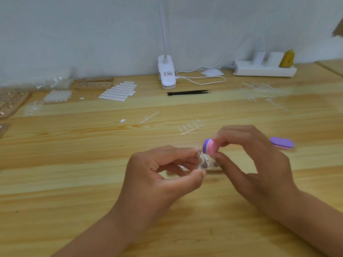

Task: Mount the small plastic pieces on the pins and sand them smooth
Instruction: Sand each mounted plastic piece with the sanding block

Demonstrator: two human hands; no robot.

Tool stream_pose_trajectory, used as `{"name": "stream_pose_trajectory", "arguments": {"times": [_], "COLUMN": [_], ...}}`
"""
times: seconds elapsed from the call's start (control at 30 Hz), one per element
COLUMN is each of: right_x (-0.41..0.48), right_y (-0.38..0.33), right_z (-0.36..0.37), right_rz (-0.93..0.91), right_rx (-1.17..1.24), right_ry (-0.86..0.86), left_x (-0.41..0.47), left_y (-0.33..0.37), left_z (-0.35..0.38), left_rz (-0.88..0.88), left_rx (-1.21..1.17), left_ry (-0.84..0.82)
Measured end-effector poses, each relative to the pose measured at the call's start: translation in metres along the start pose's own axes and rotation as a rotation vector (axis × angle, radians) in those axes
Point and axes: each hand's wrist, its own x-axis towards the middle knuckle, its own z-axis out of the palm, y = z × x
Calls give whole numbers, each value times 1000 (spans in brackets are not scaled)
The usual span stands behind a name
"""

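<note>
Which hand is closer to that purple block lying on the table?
Right. The right hand sits just left of the purple block, not touching; the left hand lies farther left, beyond it.

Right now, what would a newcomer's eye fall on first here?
The pink-and-purple sanding block pinched in the right hand, centre frame, beside the small clear piece the left hand holds. Then the second purple block lying on the table at right, and the white clip lamp at the back.
</note>
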Motion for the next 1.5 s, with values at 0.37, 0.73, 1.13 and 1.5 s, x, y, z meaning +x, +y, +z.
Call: {"name": "stream_pose_trajectory", "arguments": {"times": [0.37,0.73,1.13,1.5], "right_x": [-4,0,1,-3], "right_y": [-5,3,4,-2], "right_z": [2,-4,-5,-1], "right_rz": [-79,21,-14,-69], "right_rx": [32,19,-31,-33], "right_ry": [1,25,29,40], "left_x": [-2,-1,0,1], "left_y": [0,-10,-15,-15], "left_z": [2,2,1,2], "left_rz": [26,-167,-109,15], "left_rx": [-6,-234,-224,-12], "left_ry": [-51,-60,-113,-179]}}
